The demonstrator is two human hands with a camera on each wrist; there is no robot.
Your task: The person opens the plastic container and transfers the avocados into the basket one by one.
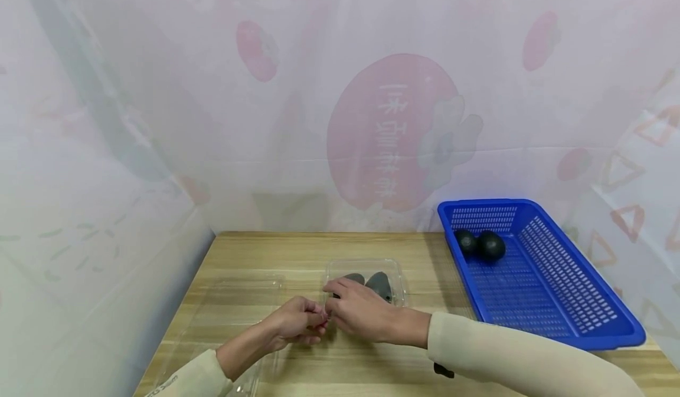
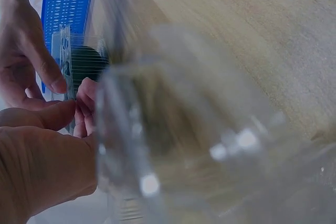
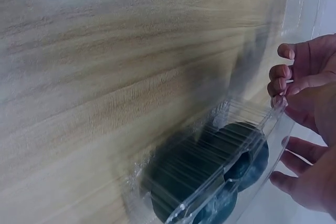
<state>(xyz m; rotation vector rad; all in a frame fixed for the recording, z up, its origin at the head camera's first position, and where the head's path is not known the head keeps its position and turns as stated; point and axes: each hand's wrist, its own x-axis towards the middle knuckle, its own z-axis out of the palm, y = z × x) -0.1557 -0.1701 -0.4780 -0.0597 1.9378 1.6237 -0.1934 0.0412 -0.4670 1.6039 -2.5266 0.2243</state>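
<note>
A clear plastic clamshell box point(image 3: 210, 182) holds dark avocados point(image 1: 379, 285) under its ridged lid. My left hand point(image 1: 297, 323) is at the box's near left corner, thumb and fingertips pinched together. A small white sliver point(image 3: 288, 81) shows between those fingertips; what it is cannot be made out. Over the near side of the box reaches my right hand point(image 1: 361, 309), its fingers loosely bent and spread. Its fingertips come close to the left ones, and whether they grip anything is hidden.
A blue plastic basket point(image 1: 552, 267) stands at the right with two avocados point(image 1: 490, 246) at its far left end. Another clear plastic container point(image 1: 212, 308) lies at the left, near my left forearm. A printed cloth point(image 1: 297, 120) hangs behind the wooden table point(image 1: 425, 373).
</note>
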